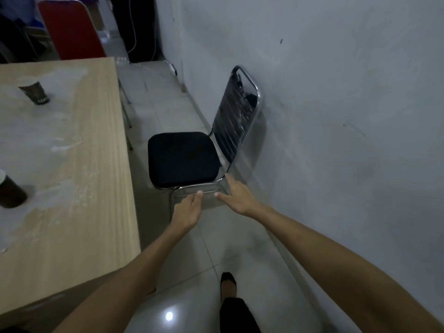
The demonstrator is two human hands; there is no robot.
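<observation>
A black padded chair (182, 158) with a chrome frame stands against the grey wall, its backrest leaning on the wall. Both my arms reach out toward its near edge. My left hand (187, 210) hovers just short of the chrome seat rail, fingers relaxed, holding nothing. My right hand (236, 194) is spread with straight fingers, its fingertips at the rear corner of the seat frame; contact is unclear.
A light wooden table (72, 188) fills the left side, carrying two dark paper cups (34, 92) (10, 191). A red chair (69, 30) stands behind it. The grey wall (336, 116) runs along the right. My foot (228, 282) is on the glossy tiled floor.
</observation>
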